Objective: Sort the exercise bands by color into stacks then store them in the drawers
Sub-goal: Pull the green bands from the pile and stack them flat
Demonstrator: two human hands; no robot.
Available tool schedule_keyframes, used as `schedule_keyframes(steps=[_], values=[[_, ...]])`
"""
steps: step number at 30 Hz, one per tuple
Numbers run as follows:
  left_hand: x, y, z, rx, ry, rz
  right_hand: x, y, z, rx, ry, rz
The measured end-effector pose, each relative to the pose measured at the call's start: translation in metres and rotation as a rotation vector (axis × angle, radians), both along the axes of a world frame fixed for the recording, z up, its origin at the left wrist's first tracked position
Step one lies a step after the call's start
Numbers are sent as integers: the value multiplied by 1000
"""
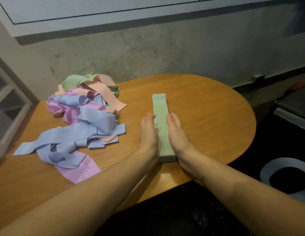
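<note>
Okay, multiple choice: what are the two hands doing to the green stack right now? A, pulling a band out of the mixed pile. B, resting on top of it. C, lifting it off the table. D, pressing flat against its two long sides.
D: the left hand and right hand lie with straight fingers along either long side of the green stack, which sits flat on the table.

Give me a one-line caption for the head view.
Both open hands, left hand and right hand, square up the green band stack beside an unsorted band pile on the wooden table.
</note>
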State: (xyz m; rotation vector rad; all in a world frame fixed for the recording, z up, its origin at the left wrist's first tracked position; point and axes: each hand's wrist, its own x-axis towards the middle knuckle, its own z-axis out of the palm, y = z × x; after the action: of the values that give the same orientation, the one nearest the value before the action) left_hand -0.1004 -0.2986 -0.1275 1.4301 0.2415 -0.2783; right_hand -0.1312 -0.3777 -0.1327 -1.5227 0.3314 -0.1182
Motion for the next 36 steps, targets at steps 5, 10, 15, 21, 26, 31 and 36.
schedule_keyframes(steps=[5,10,15,21,26,31,36], values=[[12,9,2,33,-12,-46,12,-23,-6,9,-11,79],[55,14,4,147,-74,-42,36,-36,7,-50,-23,88],[92,2,12,247,-118,-123,76,-43,11,-127,17,86],[120,10,20,335,-88,-102,119,-42,10,-378,66,14],[136,58,32,503,-441,-91,144,-21,23,-553,-80,4],[162,139,45,1215,-850,-56,177,28,32,-551,-161,155],[187,223,40,1503,-769,-4,201,75,36,-604,-212,263]])
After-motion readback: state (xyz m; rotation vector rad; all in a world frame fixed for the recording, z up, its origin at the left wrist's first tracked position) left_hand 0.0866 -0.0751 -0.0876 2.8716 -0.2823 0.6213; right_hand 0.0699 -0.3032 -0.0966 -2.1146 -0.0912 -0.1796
